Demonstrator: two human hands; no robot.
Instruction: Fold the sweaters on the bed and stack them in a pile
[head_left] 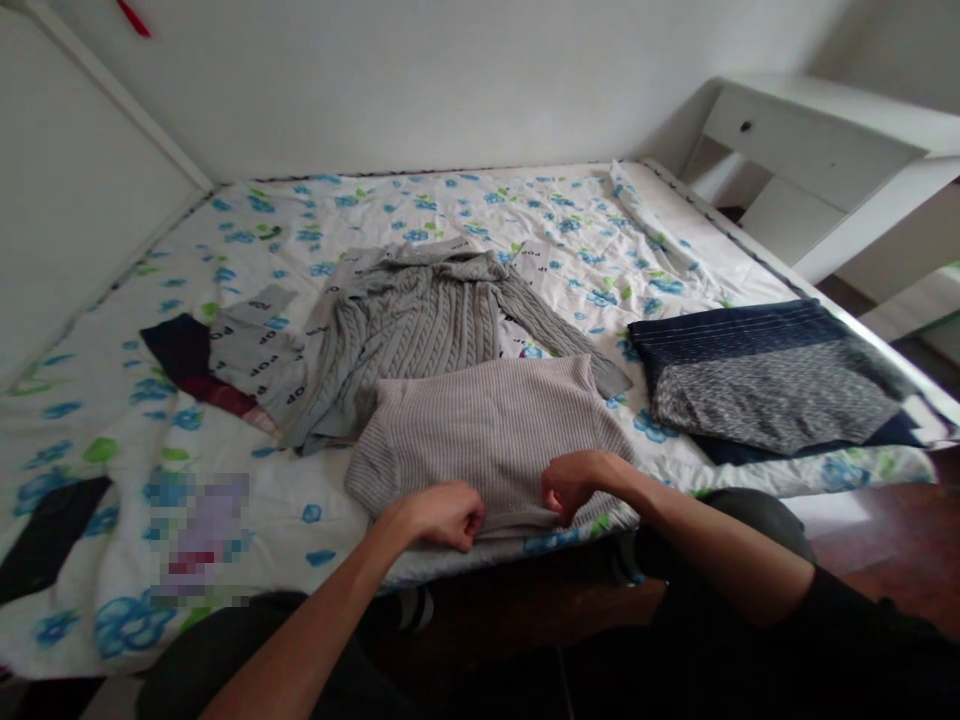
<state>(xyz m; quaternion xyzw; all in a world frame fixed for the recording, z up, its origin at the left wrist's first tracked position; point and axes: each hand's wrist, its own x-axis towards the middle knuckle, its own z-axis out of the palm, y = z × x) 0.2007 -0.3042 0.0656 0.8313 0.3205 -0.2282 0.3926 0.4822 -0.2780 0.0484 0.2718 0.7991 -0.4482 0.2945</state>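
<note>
Over ribbed beige sweater (487, 430) at bed's (315, 600) near edge, curling left hand (446, 513) and right hand (577, 482), grip inward; cannot tell whether pinching hem

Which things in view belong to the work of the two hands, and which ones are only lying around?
In the work:
- ribbed sweater, left hand and right hand at its near edge

Lying around, it seems:
- cable-knit sweater
- lettered grey cloth
- folded navy-and-grey garment
- flat dark item

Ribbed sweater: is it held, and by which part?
The left hand and right hand appear to grip the ribbed sweater by its near edge.
</note>
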